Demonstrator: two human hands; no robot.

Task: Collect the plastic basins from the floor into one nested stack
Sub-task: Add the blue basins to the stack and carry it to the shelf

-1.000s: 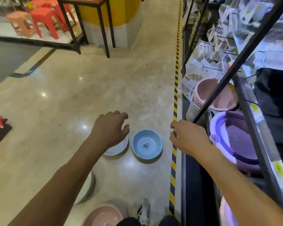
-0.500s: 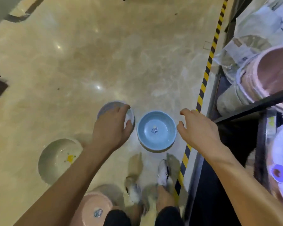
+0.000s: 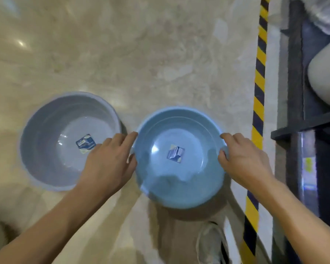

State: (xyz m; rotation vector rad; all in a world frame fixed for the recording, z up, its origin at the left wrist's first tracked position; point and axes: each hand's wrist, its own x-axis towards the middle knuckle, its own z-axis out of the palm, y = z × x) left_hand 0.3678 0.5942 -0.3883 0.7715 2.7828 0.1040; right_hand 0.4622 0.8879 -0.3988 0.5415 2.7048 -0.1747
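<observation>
- Blue basin [image 3: 179, 159] sits at centre frame, mouth up, with a small label [image 3: 175, 153] stuck on its inner bottom; half a second ago it was much smaller in view and untouched.
- Both hands have come down to its rim since then: earlier they hovered above the floor, now each one meets an opposite side.
- Left hand [image 3: 111, 164] lies at the basin's left edge, fingers [image 3: 131, 137] loosely spread and stretched toward the rim, the tips touching it; whether it has truly closed on the rim I cannot tell.
- Right hand [image 3: 244, 159] is at the right edge, fingers curled over the rim and thumb pressed against the outer wall, so it pinches the rim.
- Grey basin [image 3: 69, 140] stands just left of the blue one, also mouth up and with its own label; the left hand, which covered it before, now overlaps only its lower right edge.
- Floor [image 3: 141, 54] of pale marble fills the upper frame, blurred by the camera's drop toward it.
- Striped tape [image 3: 257, 111], yellow and black, runs top to bottom right of the blue basin, and a dark shelf frame [image 3: 293, 73] stands beyond it.
- Shoe [image 3: 210, 242] shows at the bottom edge below the blue basin; the pink and white basins seen earlier at lower left are now out of frame.
</observation>
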